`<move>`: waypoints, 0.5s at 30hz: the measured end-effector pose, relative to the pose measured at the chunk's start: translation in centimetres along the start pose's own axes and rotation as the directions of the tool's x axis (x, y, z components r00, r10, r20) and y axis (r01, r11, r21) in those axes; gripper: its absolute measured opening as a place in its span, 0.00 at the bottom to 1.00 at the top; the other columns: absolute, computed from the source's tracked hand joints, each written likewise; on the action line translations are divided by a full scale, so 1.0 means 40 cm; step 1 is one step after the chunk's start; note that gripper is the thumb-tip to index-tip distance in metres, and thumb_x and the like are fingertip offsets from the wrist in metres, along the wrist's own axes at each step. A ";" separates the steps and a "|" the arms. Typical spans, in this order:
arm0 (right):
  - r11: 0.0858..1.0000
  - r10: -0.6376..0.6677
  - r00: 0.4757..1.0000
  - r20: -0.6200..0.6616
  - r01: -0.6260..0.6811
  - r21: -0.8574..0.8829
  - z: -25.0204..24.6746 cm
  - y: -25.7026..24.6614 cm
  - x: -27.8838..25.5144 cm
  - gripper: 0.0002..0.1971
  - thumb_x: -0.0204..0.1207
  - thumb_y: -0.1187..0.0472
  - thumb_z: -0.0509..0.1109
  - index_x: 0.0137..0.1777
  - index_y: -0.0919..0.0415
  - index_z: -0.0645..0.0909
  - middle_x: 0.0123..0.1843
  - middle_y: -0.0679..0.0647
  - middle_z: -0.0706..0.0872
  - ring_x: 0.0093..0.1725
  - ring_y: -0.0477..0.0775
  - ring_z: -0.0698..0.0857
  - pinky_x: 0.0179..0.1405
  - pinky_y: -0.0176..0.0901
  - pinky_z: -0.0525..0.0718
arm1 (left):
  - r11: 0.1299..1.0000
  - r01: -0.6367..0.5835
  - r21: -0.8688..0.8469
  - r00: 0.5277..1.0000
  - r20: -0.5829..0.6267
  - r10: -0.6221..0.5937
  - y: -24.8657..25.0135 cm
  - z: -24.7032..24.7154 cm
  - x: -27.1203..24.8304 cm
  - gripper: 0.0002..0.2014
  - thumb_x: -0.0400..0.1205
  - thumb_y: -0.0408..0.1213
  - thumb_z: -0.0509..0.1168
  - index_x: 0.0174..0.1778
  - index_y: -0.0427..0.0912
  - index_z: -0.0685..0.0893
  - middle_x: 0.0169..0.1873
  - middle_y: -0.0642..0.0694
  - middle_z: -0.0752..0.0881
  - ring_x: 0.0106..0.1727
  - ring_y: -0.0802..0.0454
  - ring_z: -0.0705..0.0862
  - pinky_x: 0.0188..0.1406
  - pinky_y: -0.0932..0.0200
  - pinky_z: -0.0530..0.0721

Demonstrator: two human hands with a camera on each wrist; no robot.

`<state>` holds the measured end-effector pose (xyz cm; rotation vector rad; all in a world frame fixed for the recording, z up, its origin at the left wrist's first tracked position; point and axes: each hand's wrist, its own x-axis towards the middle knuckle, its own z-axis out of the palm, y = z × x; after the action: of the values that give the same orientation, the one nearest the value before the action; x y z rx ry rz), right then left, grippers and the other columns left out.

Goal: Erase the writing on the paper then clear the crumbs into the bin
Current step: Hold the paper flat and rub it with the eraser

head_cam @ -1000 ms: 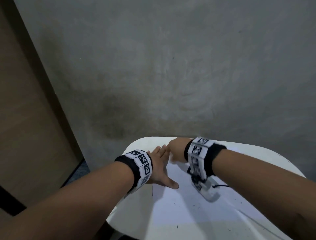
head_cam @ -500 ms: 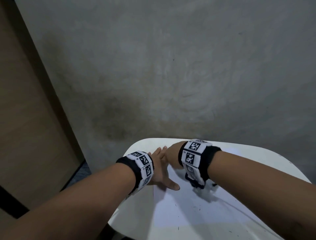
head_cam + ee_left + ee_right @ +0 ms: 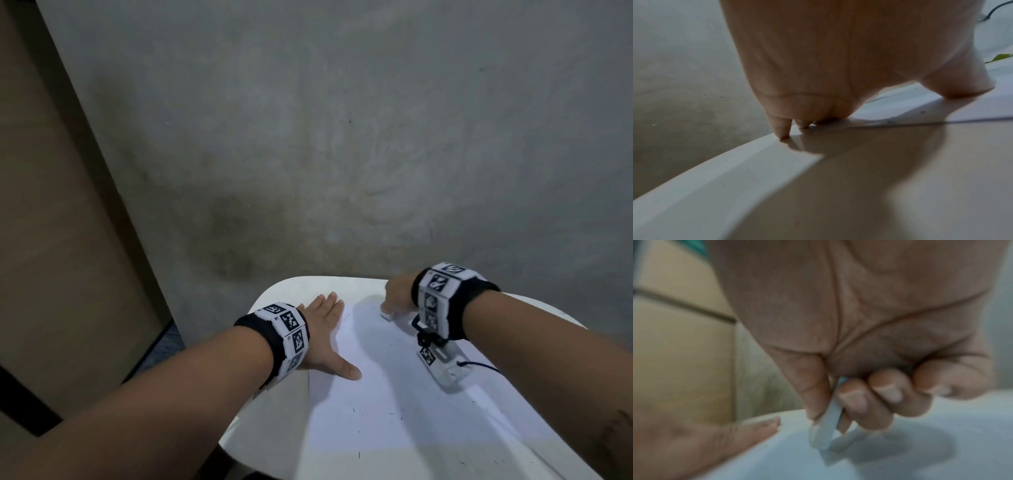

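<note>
The left hand (image 3: 323, 337) lay flat, fingers spread, on the left edge of the paper (image 3: 394, 394) — likely to stop it sliding under the rubbing. The right hand (image 3: 397, 296) pinched the eraser (image 3: 825, 431), tip on the sheet near the surface's (image 3: 274, 428) far edge — crumbs (image 3: 390, 416) scattered nearer.

Right hand slides off to the right with the eraser

A second ago the right hand (image 3: 399, 297) was bunched up against the left hand's (image 3: 323, 334) fingertips; now it's pulled well clear, out toward the far right of the paper (image 3: 394, 394). The eraser (image 3: 386, 314) went with it, and looks like it's touching the sheet, though the wrist view is pretty blurry. Its wrist has turned too.
</note>
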<state>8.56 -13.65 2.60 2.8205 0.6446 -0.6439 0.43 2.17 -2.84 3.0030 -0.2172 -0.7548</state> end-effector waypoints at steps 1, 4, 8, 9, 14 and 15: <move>1.000 0.014 0.999 0.031 -0.014 0.008 0.003 0.022 0.008 0.14 0.85 0.57 0.60 0.55 0.67 0.82 0.49 0.57 0.85 0.46 0.53 0.73 0.45 0.38 0.69 | 1.000 0.001 0.000 1.000 -0.006 -0.001 -0.002 0.001 0.001 0.64 0.71 0.76 0.64 0.85 0.45 0.30 0.85 0.49 0.29 0.86 0.51 0.32 0.85 0.42 0.41; 0.981 0.090 0.995 0.032 -0.094 0.168 0.021 0.052 0.019 0.23 0.85 0.53 0.59 0.27 0.60 0.74 0.22 0.50 0.80 0.28 0.51 0.74 0.36 0.41 0.73 | 0.999 0.012 0.037 0.999 -0.048 -0.010 0.001 -0.006 0.004 0.66 0.68 0.77 0.65 0.86 0.44 0.31 0.85 0.49 0.29 0.86 0.51 0.32 0.85 0.41 0.40; 0.955 0.108 0.994 0.028 -0.112 0.276 0.044 0.066 0.026 0.26 0.82 0.56 0.59 0.20 0.59 0.72 0.09 0.49 0.74 0.22 0.50 0.74 0.27 0.38 0.71 | 0.995 -0.023 0.100 0.998 -0.058 0.028 0.025 -0.005 -0.001 0.64 0.69 0.81 0.59 0.86 0.46 0.33 0.86 0.48 0.31 0.86 0.52 0.33 0.84 0.41 0.37; 0.960 0.105 0.994 0.018 -0.106 0.259 0.048 0.064 0.028 0.25 0.82 0.56 0.59 0.20 0.59 0.71 0.06 0.48 0.72 0.22 0.51 0.74 0.27 0.37 0.71 | 0.995 -0.054 0.088 0.997 -0.049 0.058 0.044 -0.002 -0.011 0.63 0.69 0.81 0.57 0.86 0.47 0.33 0.86 0.48 0.32 0.86 0.52 0.33 0.84 0.42 0.36; 0.970 0.098 0.995 -0.018 -0.091 0.226 0.052 0.061 0.028 0.23 0.82 0.56 0.59 0.23 0.58 0.71 0.18 0.49 0.77 0.34 0.57 0.78 0.37 0.39 0.72 | 0.883 -0.446 0.145 0.895 0.077 0.440 0.169 0.015 -0.078 0.49 0.77 0.77 0.48 0.86 0.55 0.37 0.84 0.53 0.32 0.85 0.54 0.33 0.81 0.43 0.32; 0.968 0.096 0.995 -0.028 -0.087 0.234 0.053 0.062 0.028 0.22 0.82 0.55 0.60 0.24 0.58 0.70 0.24 0.50 0.77 0.38 0.57 0.78 0.40 0.39 0.72 | 0.865 -0.484 0.130 0.875 0.089 0.476 0.176 0.017 -0.087 0.47 0.79 0.75 0.50 0.87 0.55 0.38 0.85 0.53 0.34 0.86 0.55 0.34 0.80 0.44 0.32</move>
<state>9.79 -15.99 0.38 3.0646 0.4685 -0.6898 -3.80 -4.30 -1.31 2.8540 -1.0224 -0.7857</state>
